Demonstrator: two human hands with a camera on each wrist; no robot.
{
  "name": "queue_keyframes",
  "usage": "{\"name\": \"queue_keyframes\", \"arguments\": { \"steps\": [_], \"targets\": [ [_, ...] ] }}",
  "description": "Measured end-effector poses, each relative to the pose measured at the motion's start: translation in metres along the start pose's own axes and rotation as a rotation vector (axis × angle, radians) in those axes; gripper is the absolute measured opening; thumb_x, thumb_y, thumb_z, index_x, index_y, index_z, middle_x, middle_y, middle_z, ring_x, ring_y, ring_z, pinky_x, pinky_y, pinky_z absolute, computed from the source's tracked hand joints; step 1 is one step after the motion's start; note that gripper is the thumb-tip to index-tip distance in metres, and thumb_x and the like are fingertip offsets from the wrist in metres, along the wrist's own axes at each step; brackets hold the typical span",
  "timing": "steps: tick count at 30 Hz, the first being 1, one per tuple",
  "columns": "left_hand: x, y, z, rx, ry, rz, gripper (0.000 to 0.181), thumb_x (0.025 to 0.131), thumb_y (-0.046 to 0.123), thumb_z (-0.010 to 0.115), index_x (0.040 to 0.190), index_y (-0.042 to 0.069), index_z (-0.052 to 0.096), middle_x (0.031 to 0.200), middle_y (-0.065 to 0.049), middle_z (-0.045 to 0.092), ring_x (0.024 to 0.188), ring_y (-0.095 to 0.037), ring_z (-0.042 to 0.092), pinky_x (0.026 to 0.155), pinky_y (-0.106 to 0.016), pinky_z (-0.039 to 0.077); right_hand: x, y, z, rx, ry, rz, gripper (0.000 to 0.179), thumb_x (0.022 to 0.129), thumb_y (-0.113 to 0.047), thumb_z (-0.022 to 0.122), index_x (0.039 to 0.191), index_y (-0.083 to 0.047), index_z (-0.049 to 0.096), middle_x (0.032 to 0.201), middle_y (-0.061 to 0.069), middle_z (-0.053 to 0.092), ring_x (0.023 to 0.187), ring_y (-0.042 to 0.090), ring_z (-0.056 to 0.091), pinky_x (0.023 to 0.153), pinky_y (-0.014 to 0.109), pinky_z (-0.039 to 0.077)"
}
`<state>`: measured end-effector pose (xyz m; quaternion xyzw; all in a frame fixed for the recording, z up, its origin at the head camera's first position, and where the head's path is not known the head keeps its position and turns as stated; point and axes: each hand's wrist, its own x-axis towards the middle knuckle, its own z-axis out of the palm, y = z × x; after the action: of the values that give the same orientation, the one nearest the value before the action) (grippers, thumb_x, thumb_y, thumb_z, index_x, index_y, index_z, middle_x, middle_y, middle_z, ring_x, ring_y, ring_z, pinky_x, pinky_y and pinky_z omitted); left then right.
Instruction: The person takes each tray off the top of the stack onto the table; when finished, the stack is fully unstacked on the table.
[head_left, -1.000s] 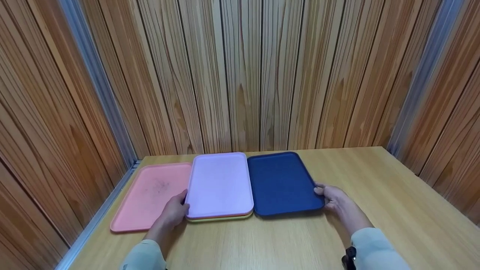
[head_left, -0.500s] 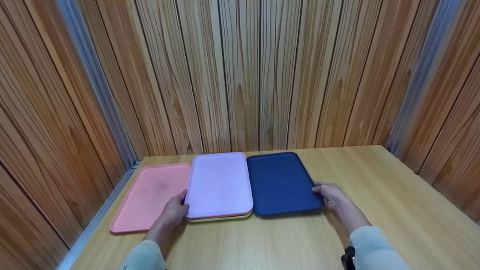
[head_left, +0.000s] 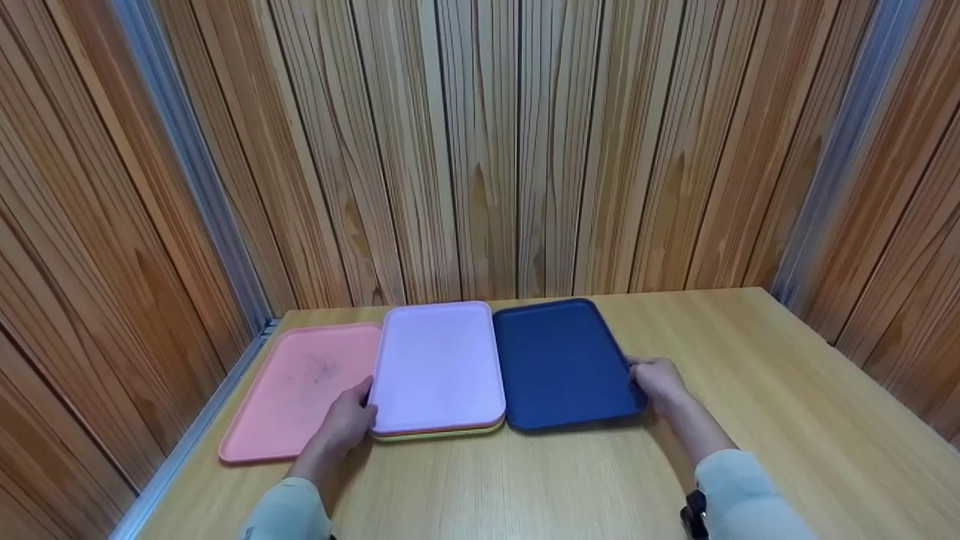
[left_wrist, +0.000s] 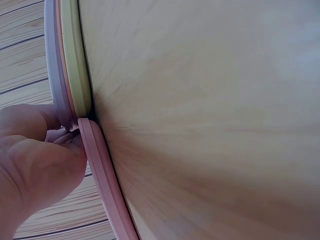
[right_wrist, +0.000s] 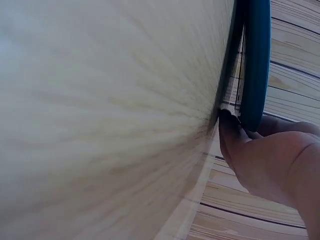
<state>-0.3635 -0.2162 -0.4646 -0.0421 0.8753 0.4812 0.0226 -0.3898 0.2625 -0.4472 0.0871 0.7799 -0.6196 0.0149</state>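
Observation:
A lavender tray [head_left: 441, 367] tops a stack in the middle. Beneath it show the edges of an orange tray [left_wrist: 64, 55] and a yellow-green tray [left_wrist: 76, 60]. My left hand [head_left: 345, 420] pinches the lavender tray's left edge, with its fingertips partly hidden at the rim. To the right lies a dark blue tray [head_left: 566, 367], its left edge against the stack. My right hand [head_left: 664, 384] grips its right edge near the front corner. In the right wrist view, fingers [right_wrist: 232, 130] reach under the blue rim, and a gap shows between that rim and the table.
A pink tray [head_left: 296, 405] with dark smudges lies on the wooden table [head_left: 480, 487] left of the stack, under my left hand. Wood-plank walls [head_left: 480, 150] stand at the back and both sides. A metal rail [head_left: 202, 420] runs along the table's left edge.
The right hand has shifted slightly up and left at the blue tray's edge, its knuckles now higher. The left hand and stack look nearly unmoved.

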Motion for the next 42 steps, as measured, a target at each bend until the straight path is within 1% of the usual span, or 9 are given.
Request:
{"name": "queue_keyframes", "arguments": {
  "steps": [3,7,10,13,16,20,32,36,42],
  "targets": [
    [-0.001,0.001,0.0,-0.01,0.004,0.016,0.062,0.098,-0.007,0.044,0.156,-0.007,0.023,0.16,-0.026,0.027,0.15,-0.036,0.018,0.12,-0.05,0.017,0.0,-0.002,0.003,-0.084,0.047,-0.017,0.036,0.094,-0.006,0.051,0.121,0.016,0.061,0.139,0.03,0.054,0.129,0.037,0.05,0.094,0.036,0.051],
    [-0.001,0.001,0.0,-0.018,0.005,0.013,0.062,0.097,-0.007,0.044,0.156,-0.006,0.024,0.16,-0.026,0.028,0.15,-0.036,0.018,0.12,-0.05,0.017,-0.002,-0.004,0.005,-0.157,0.077,-0.037,0.039,0.098,-0.014,0.049,0.12,0.015,0.061,0.132,0.029,0.059,0.123,0.037,0.054,0.097,0.041,0.052],
    [0.001,0.0,-0.001,-0.023,-0.005,-0.002,0.061,0.099,-0.006,0.044,0.157,-0.004,0.023,0.161,-0.023,0.026,0.151,-0.035,0.017,0.121,-0.051,0.016,-0.002,-0.005,0.005,-0.105,0.106,-0.053,0.046,0.096,-0.012,0.047,0.132,0.017,0.056,0.118,0.025,0.066,0.111,0.034,0.062,0.09,0.037,0.054],
    [0.003,0.001,-0.002,-0.029,-0.019,-0.024,0.061,0.101,-0.004,0.044,0.158,-0.002,0.022,0.163,-0.021,0.024,0.152,-0.034,0.014,0.121,-0.051,0.015,0.0,-0.005,0.006,0.013,0.141,-0.033,0.046,0.095,-0.01,0.048,0.131,0.018,0.054,0.102,0.017,0.068,0.095,0.027,0.063,0.083,0.035,0.055],
    [0.004,0.001,-0.002,-0.029,-0.028,-0.049,0.061,0.102,-0.002,0.044,0.158,0.0,0.021,0.164,-0.019,0.022,0.152,-0.034,0.013,0.121,-0.051,0.015,0.002,-0.006,0.006,0.118,0.127,-0.031,0.051,0.099,-0.009,0.046,0.139,0.022,0.043,0.121,0.03,0.066,0.115,0.036,0.063,0.101,0.041,0.051],
    [0.002,0.0,-0.002,-0.017,-0.024,-0.03,0.06,0.101,-0.003,0.043,0.158,-0.002,0.021,0.163,-0.021,0.023,0.152,-0.035,0.014,0.121,-0.051,0.015,0.001,-0.008,0.007,0.194,0.1,-0.028,0.053,0.102,-0.008,0.043,0.144,0.022,0.034,0.142,0.037,0.042,0.137,0.045,0.043,0.113,0.049,0.038],
    [-0.002,0.0,-0.004,-0.018,0.009,0.029,0.061,0.098,-0.006,0.044,0.156,-0.007,0.023,0.16,-0.026,0.026,0.15,-0.037,0.017,0.12,-0.05,0.016,-0.001,-0.015,0.009,0.162,0.135,-0.065,0.05,0.105,-0.013,0.042,0.143,0.02,0.04,0.144,0.034,0.044,0.137,0.045,0.044,0.114,0.047,0.037],
    [0.0,-0.001,-0.003,-0.03,0.011,0.022,0.062,0.098,-0.007,0.044,0.156,-0.006,0.023,0.161,-0.026,0.026,0.15,-0.036,0.018,0.12,-0.05,0.016,-0.001,-0.016,0.013,0.143,0.154,-0.072,0.05,0.105,-0.015,0.044,0.143,0.018,0.043,0.142,0.031,0.049,0.136,0.043,0.046,0.115,0.049,0.035],
    [0.004,-0.001,-0.003,-0.037,-0.022,-0.045,0.062,0.1,-0.003,0.045,0.158,-0.001,0.021,0.164,-0.021,0.021,0.152,-0.033,0.013,0.12,-0.051,0.014,0.0,-0.017,0.027,0.143,0.188,-0.067,0.046,0.102,-0.013,0.048,0.138,0.016,0.05,0.135,0.028,0.057,0.129,0.041,0.054,0.113,0.047,0.038]
  ]
}}
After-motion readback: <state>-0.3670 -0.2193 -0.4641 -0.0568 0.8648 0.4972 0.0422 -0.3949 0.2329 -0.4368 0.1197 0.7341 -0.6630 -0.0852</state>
